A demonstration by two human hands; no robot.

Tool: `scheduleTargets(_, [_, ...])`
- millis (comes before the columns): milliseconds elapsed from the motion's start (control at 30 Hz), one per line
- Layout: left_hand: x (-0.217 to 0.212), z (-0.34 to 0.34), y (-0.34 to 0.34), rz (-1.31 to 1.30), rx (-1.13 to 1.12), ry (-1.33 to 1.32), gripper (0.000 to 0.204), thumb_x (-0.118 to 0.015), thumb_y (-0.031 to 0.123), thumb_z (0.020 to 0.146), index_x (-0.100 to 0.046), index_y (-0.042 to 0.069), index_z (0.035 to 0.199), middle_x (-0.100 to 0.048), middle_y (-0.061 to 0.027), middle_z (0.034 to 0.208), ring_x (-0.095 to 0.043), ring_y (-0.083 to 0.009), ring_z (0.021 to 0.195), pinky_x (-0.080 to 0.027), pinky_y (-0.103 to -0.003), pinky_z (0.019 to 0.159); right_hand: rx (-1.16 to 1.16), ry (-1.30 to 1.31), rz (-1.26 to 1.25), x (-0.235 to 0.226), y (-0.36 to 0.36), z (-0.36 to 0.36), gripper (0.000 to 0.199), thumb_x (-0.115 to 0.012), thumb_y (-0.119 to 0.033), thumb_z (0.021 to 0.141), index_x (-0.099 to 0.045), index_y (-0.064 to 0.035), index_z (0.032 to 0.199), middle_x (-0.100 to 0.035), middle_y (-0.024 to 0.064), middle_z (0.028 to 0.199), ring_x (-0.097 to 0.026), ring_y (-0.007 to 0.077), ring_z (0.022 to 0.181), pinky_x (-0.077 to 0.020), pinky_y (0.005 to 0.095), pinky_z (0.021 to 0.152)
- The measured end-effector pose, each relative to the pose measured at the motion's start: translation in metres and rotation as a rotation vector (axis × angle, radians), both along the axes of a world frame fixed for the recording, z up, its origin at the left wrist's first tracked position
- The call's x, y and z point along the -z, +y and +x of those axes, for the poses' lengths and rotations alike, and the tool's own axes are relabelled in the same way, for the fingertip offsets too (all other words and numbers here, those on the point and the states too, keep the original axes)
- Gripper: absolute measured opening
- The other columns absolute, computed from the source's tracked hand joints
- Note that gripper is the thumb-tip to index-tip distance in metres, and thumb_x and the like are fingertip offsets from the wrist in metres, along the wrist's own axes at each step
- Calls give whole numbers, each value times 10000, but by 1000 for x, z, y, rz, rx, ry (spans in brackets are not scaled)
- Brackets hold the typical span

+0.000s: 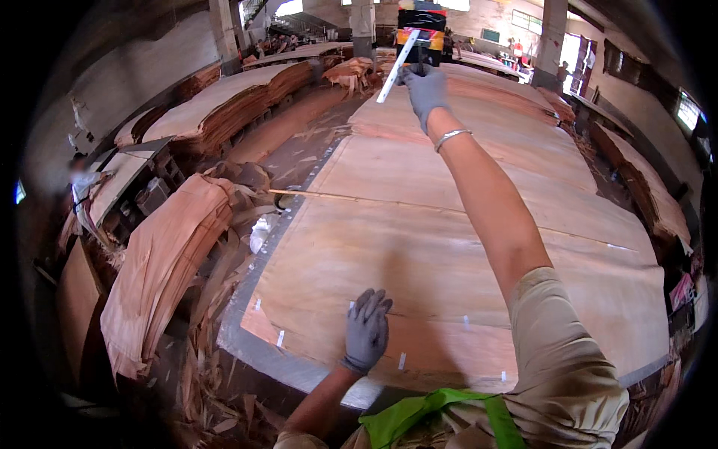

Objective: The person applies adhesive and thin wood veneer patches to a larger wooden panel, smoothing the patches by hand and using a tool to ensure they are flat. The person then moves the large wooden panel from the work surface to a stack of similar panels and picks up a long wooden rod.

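Stretched far out over the table, my right hand (426,91) in a grey glove is closed round the handle of a black tape dispenser with orange patches (421,22). A white strip of tape (396,67) slants down beside its knuckles. My left hand (366,327), also gloved in grey, is over the near part of a large pale wood veneer sheet (359,247), its fingers stretched out and nothing visible in them. Short white tape pieces (402,361) dot the near edge of the sheet. A long thin stick (359,198) lies across the veneer, partly behind my right arm.
The grey table edge (254,359) borders the sheet. More veneer is stacked beyond (479,112). On the left are a drooping veneer pile (168,262), torn scraps (213,322) and a person (84,191) at another table. Another stack (643,179) stands at right.
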State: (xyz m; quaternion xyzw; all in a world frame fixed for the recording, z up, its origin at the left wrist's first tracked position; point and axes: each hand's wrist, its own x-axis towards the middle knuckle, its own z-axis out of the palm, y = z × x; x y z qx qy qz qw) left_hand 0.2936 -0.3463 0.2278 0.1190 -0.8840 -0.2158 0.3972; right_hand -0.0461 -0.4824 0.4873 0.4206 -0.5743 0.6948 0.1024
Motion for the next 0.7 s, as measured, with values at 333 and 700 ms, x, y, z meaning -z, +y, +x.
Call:
scheduleTargets(333, [-72, -44, -36, -119, 42, 193, 348, -485, 17, 750, -554, 39, 1091, -493, -149, 1216, -426, -365, 1153, -358, -448, 913, -28, -591, -349, 19, 49, -5, 291, -537, -375, 869, -489, -90, 894, -474, 18, 661, -387, 99, 416, -311, 273, 361])
scheduleTargets(700, [-47, -51, -20, -87, 118, 118, 309, -503, -4, 744, -578, 21, 1043, -532, -149, 1164, -454, -375, 1117, -377, -446, 908, -201, -483, -236, 8, 39, -26, 135, -620, -155, 823, -582, -26, 805, -562, 36, 622, -429, 90, 426, -331, 236, 380])
